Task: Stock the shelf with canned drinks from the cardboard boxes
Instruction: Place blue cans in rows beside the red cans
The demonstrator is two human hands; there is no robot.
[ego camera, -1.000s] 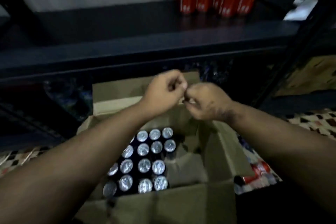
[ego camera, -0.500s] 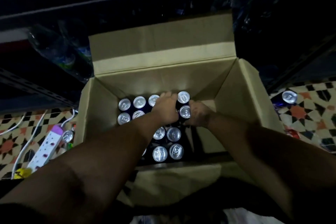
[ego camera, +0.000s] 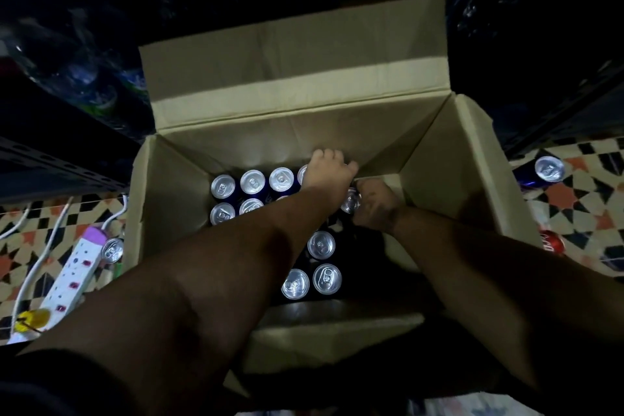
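Patterned tile floor, open cardboard box (ego camera: 435, 159) of blue cans (ego camera: 252, 182) below dark shelf: left hand (ego camera: 327, 171) curled on a far-row can, right hand (ego camera: 376, 204) gripping the adjacent can (ego camera: 350, 203)

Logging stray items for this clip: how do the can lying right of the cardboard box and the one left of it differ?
The right can lies out on the patterned floor, blue side showing; the left can sits tucked between the cardboard box and the power strip, its side hidden. The right one looks larger. Both show silver tops.
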